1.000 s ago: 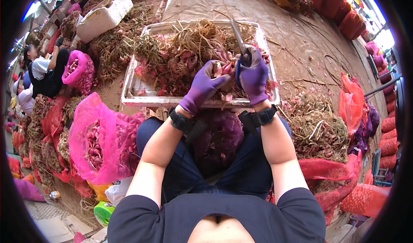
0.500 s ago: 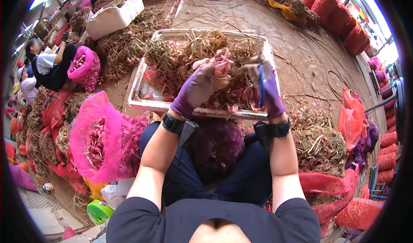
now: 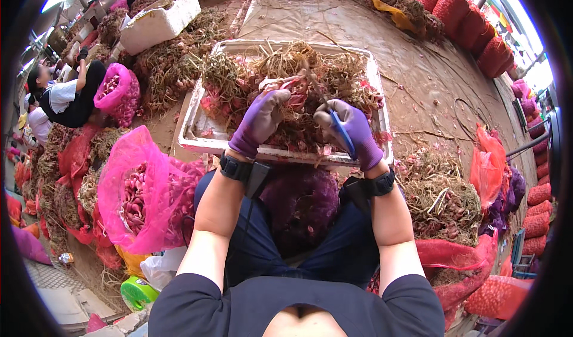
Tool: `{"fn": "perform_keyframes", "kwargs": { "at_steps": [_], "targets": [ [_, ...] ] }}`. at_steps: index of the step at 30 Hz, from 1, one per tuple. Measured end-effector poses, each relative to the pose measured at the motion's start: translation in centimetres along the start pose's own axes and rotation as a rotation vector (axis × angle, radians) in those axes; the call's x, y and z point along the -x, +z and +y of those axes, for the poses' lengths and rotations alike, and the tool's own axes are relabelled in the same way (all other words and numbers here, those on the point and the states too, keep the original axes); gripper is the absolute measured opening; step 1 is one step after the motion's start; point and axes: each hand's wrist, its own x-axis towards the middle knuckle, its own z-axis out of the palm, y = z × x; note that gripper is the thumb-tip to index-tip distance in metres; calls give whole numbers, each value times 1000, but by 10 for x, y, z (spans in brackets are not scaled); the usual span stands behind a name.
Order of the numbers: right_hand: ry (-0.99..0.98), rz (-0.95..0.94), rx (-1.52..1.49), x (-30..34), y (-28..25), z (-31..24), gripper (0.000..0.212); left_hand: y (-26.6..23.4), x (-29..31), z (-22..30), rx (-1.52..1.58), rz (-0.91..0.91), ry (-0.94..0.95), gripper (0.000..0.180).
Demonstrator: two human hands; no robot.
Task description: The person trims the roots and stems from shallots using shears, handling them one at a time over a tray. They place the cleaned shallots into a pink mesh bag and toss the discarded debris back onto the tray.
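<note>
Pink net bag [image 3: 134,188] stands at left, apart from the white tray [image 3: 197,128]. Left hand [image 3: 262,117], above the tray's near edge, is clenched on a shallot bunch [image 3: 293,91] over the heap [image 3: 286,139]. A gap separates it from the right hand [image 3: 353,125], grasping a blue-handled tool [image 3: 341,135] inside the right rim. Floor [image 3: 424,86] extends beyond; stalk pile [image 3: 439,197] lies near the corner.
</note>
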Motion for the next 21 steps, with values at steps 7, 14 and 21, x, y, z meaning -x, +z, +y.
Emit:
{"fn": "perform_keyframes", "kwargs": {
  "at_steps": [7, 14, 21],
  "targets": [
    [-200, 236, -379, -9, -4, 19, 41, 8, -14, -30, -196, -122, 53, 48],
    [-260, 263, -258, -5, 8, 10, 36, 25, 1, -31, -213, -130, 4, 43],
    [-263, 348, -159, -2, 7, 8, 34, 38, 9, -39, -24, -111, -99, 49]
  ]
}}
